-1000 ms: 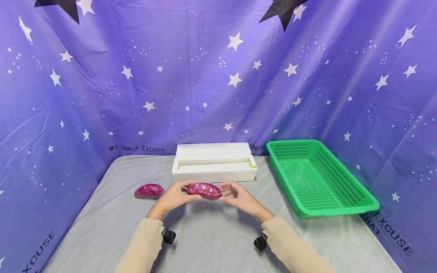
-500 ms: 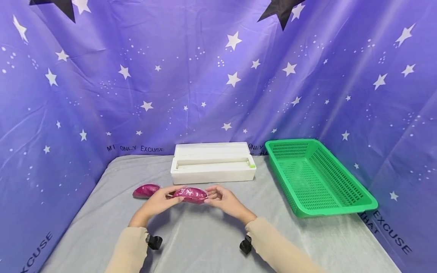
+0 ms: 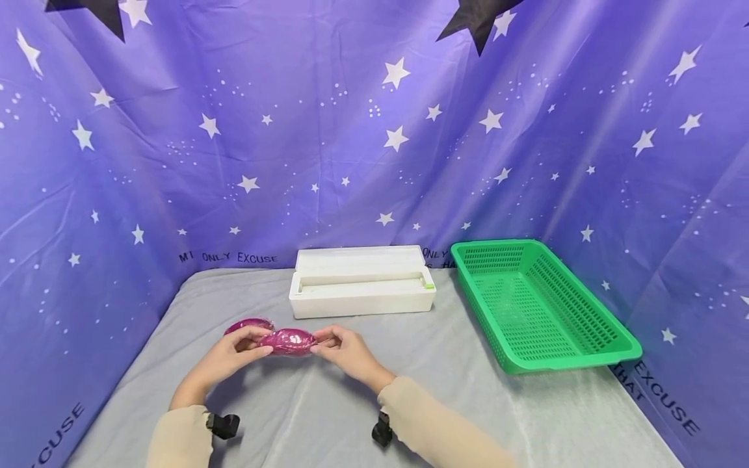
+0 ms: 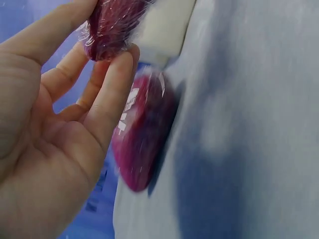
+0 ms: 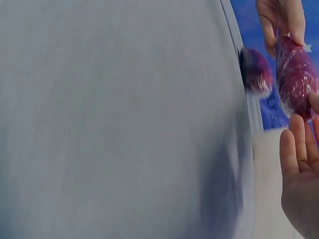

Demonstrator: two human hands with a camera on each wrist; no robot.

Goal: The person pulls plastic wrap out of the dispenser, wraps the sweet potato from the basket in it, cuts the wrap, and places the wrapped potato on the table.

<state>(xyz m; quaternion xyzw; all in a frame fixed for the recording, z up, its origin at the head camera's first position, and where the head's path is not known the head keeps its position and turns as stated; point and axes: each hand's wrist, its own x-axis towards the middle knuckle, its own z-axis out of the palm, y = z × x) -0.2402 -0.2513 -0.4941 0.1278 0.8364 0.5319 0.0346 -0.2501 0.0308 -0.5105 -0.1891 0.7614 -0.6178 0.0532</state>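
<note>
A purple sweet potato wrapped in clear cling film (image 3: 289, 342) is held level above the table between both hands. My left hand (image 3: 222, 357) pinches its left end between thumb and fingers. At the right end, my right hand (image 3: 350, 356) pinches it with thumb and fingertips. Just behind the left hand lies a second wrapped sweet potato (image 3: 250, 323), partly hidden in the head view. The left wrist view shows this second sweet potato (image 4: 142, 132) resting on the cloth below the held one (image 4: 114, 25). Glossy film wrinkles cover the held sweet potato (image 5: 294, 74) in the right wrist view.
Behind the hands stands a long white box (image 3: 363, 305) with its lid raised and a small green piece at its right end. A green perforated basket (image 3: 500, 344) is at the right. Grey cloth (image 3: 328, 416) covers the table; a purple starry curtain (image 3: 310, 143) surrounds it.
Both hands have carried the wrapped sweet potato left and slightly nearer, so it now partly overlaps the lying one in the head view. The box and basket have stayed in place.
</note>
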